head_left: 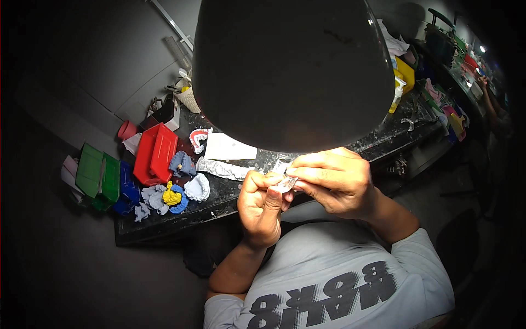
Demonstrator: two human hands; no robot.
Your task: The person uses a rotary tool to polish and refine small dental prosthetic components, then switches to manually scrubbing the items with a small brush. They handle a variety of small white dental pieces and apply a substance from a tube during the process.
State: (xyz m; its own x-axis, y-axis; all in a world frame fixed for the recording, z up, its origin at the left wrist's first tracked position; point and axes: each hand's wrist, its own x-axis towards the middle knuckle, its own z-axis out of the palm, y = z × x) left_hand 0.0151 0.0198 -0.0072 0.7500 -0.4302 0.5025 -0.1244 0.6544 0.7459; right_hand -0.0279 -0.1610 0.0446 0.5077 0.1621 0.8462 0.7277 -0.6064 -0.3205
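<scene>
The left hand (258, 215) and right hand (338, 181) pinch a small clear piece (285, 185) with bent fingers, near the black tabletop (223, 194).

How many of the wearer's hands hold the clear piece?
2: the left hand on the left of the clear piece, the right hand on its right.

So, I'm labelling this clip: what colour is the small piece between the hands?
The small piece looks clear and colourless; the head view shows it best.
</scene>
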